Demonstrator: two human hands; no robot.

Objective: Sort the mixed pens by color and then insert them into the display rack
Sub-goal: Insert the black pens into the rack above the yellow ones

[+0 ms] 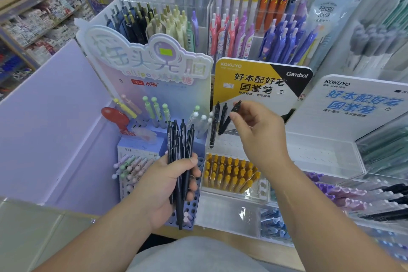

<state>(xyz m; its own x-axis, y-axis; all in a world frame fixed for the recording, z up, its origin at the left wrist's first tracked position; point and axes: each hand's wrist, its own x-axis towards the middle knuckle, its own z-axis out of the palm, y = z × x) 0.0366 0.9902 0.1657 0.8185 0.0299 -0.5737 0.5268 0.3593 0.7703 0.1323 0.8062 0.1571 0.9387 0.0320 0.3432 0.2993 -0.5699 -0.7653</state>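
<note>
— Two black pens standing in the display rack, just left of the right hand. Hardly more than a start.

— A third about to go in?

— Looks so. Right hand pinching a single black pen near its top end between thumb and fingers. Tip slanted down toward the rack, right beside the two seated ones. Not yet in a hole, as far as can be judged.

— And the other side?

— Left hand curled round a bundle of dark pens. Clicker ends fanned out above the fist, tips hanging below the palm. Roughly half a dozen; hard to count where overlapping.

— All one colour?

— Seemingly black or very dark navy; too dim to tell apart. Sorting for this colour apparently done, inserting barely begun.

— Anything else close by?

— Yellow pens in a lower tier under the right wrist. Pastel pens just left of the left hand. Yellow sign beyond the right hand.

— Left to do?

— Seat the pinched one, then pass the bundle across pen by pen. Plenty of free rack to the right of the right hand, by the look of it. Most of the job ahead.
</note>
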